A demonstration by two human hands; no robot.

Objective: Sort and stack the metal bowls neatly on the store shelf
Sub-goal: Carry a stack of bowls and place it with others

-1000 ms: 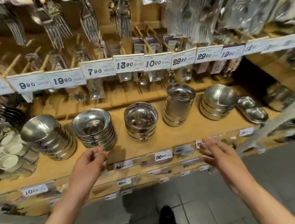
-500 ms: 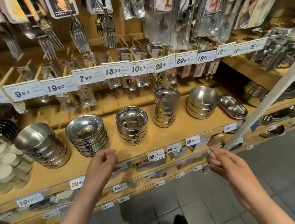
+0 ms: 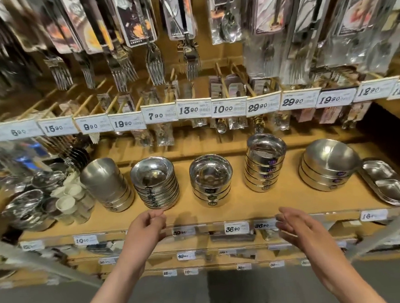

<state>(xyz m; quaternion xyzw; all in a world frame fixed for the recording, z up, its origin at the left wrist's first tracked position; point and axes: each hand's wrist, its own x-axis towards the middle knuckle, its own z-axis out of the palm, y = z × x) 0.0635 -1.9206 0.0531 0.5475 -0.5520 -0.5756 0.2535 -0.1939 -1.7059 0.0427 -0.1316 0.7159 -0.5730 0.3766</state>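
A wooden store shelf (image 3: 242,210) spans the middle of the frame, with a row of price tags (image 3: 229,107) hanging across above it and packaged forks (image 3: 155,64) in the upper half. On the shelf stand five stacks of metal bowls: a leaning stack (image 3: 108,187) at centre left, a stack of shallow bowls (image 3: 156,183), a short stack (image 3: 211,181) at centre, a tall narrow stack (image 3: 265,163) and a wide stack (image 3: 327,165) at centre right. Divided metal trays (image 3: 388,184) lie at the right end. The left hand (image 3: 145,229) hovers at the shelf's front edge, fingers loosely curled, holding nothing. The right hand (image 3: 300,227) hovers lower right, fingers relaxed and spread.
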